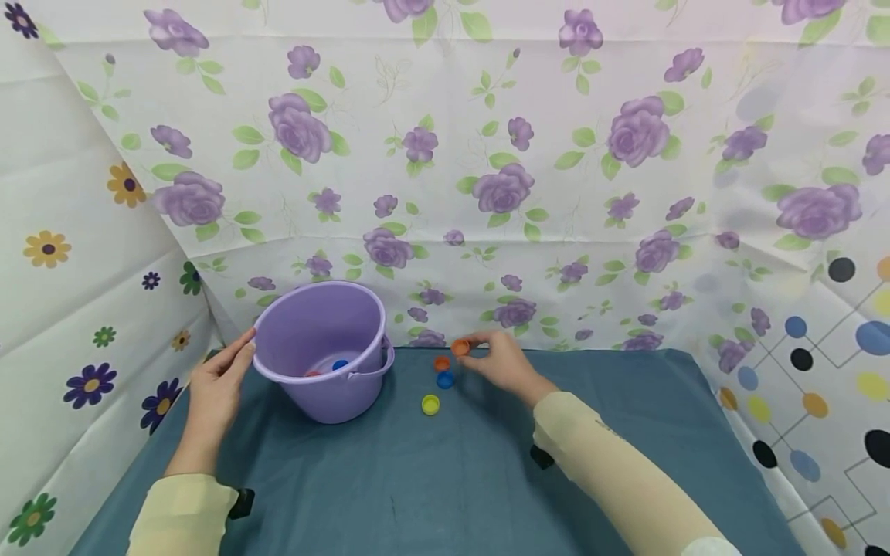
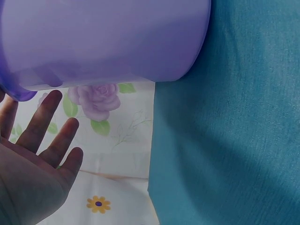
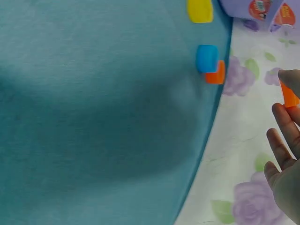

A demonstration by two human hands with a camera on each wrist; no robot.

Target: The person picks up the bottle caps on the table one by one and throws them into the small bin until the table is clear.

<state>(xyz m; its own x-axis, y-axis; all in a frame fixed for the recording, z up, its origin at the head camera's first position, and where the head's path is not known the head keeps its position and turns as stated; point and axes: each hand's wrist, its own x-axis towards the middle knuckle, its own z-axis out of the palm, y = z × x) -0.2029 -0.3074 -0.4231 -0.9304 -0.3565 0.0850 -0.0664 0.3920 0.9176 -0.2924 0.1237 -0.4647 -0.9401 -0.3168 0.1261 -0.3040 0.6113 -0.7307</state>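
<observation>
A purple bucket (image 1: 327, 400) stands at the left of the table, its mouth leaning toward me. My left hand (image 1: 214, 386) pinches its left rim between thumb and fingers; the left wrist view shows the other fingers spread below the bucket wall (image 2: 112, 42). Between thumb and fingertips, my right hand (image 1: 504, 367) holds a small orange cup (image 1: 460, 347) above the table's back edge. Just left of it, another orange cup (image 1: 441, 363), a blue cup (image 1: 445, 379) and a yellow cup (image 1: 430, 405) sit on the cloth. Inside the bucket lie a blue piece (image 1: 340, 364) and a partly hidden red one (image 1: 313, 374).
A dark teal cloth (image 1: 417, 479) covers the table. Flowered sheeting (image 1: 445, 154) hangs directly behind its back edge, with more patterned sheets at left and right. The bucket's handle (image 1: 375, 372) hangs down on its right side.
</observation>
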